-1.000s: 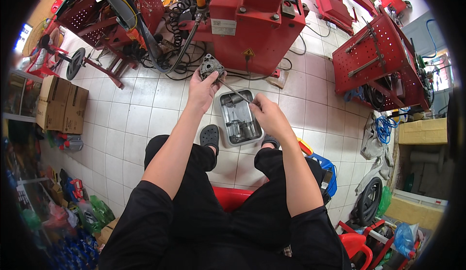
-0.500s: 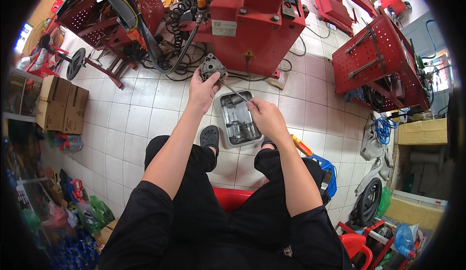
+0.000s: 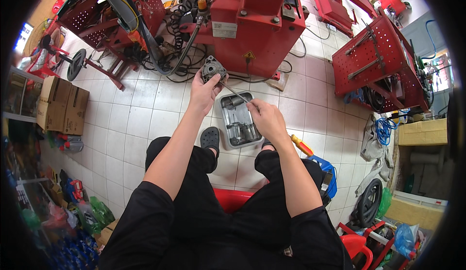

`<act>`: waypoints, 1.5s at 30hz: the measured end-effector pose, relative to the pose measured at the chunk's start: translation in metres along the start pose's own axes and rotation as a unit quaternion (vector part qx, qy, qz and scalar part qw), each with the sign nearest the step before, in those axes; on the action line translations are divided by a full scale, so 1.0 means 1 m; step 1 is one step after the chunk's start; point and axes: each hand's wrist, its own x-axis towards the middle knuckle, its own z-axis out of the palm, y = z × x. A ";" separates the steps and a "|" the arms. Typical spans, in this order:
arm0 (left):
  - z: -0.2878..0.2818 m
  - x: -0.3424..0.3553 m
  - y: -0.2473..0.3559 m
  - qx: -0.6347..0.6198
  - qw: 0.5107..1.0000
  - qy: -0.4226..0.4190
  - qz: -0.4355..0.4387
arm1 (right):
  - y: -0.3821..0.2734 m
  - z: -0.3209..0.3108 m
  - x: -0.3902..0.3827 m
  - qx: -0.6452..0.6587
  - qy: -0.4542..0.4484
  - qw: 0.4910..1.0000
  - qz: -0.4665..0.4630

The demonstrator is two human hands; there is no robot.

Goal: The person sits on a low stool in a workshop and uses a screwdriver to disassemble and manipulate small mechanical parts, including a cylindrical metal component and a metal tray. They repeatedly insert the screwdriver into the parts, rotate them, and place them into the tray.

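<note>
My left hand [image 3: 205, 91] is closed around a grey metal housing [image 3: 212, 69] with a round bore in its face, thumb pressed on its near side. In my right hand [image 3: 267, 118] is a thin metal rod [image 3: 234, 91], slanting up and left to the housing's lower right edge. Whether its tip touches the housing cannot be made out. Just below both hands, a grey metal tray [image 3: 224, 126] stands on the floor between my feet. It holds a cylindrical metal part [image 3: 235, 100] at its far end and several metal pieces [image 3: 242, 131] nearer me.
A red machine column [image 3: 257, 51] with hoses and cables stands ahead. To the right is a red perforated cabinet [image 3: 359, 71]. A yellow-and-red handle [image 3: 302, 145] and a blue object [image 3: 330, 177] lie by my right knee. Cardboard boxes [image 3: 63, 105] stand at left.
Both hands keep their holds on the housing and the rod. The housing has shifted very slightly; otherwise little differs.
</note>
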 end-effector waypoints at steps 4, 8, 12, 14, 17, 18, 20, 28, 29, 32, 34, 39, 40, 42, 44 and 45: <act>0.002 -0.001 0.002 -0.001 1.000 0.001 -0.004 | 0.000 -0.002 0.000 0.077 -0.032 0.996 0.026; 0.001 0.001 -0.002 -0.038 0.999 0.011 0.000 | 0.000 -0.010 0.003 0.043 -0.080 0.995 0.043; -0.014 0.010 -0.007 -0.086 0.995 0.052 0.019 | 0.008 -0.014 0.007 0.006 -0.048 0.997 0.055; -0.014 0.011 -0.011 -0.096 0.992 0.078 0.001 | 0.013 -0.020 0.009 0.065 0.021 0.994 0.083; 0.002 0.004 -0.014 -0.115 0.989 0.090 -0.020 | 0.024 -0.022 0.015 0.151 0.065 0.981 0.104; -0.002 0.004 -0.013 -0.114 0.990 0.079 -0.025 | 0.027 -0.016 0.017 0.101 0.036 0.989 0.101; -0.003 0.002 -0.014 -0.119 0.989 0.075 -0.038 | 0.037 -0.006 0.016 -0.004 -0.019 0.994 0.103; -0.011 0.011 -0.009 -0.124 0.990 0.064 -0.023 | 0.086 0.008 0.007 -0.158 -0.353 0.901 0.197; -0.010 0.018 -0.013 -0.135 0.990 0.050 -0.012 | 0.109 0.018 0.014 -0.158 -0.399 0.881 0.198; -0.031 0.018 -0.015 -0.128 0.990 0.056 -0.011 | 0.079 0.028 0.005 -0.164 -0.343 0.914 0.141; -0.020 0.013 -0.014 -0.140 0.987 0.060 -0.042 | 0.098 0.041 0.004 -0.166 -0.324 0.919 0.153; -0.018 0.012 -0.008 -0.136 0.987 0.051 -0.060 | 0.117 0.073 -0.002 -0.261 -0.364 0.880 0.156; -0.016 0.011 -0.007 -0.132 0.988 0.052 -0.062 | 0.119 0.080 -0.006 -0.266 -0.339 0.889 0.157; -0.011 0.008 -0.006 -0.124 0.989 0.053 -0.063 | 0.123 0.093 -0.013 -0.276 -0.288 0.903 0.158; -0.009 0.006 -0.005 -0.127 0.989 0.051 -0.061 | 0.125 0.104 -0.013 -0.269 -0.266 0.906 0.191; -0.009 0.007 -0.006 -0.132 0.988 0.051 -0.059 | 0.125 0.109 -0.013 -0.268 -0.266 0.903 0.203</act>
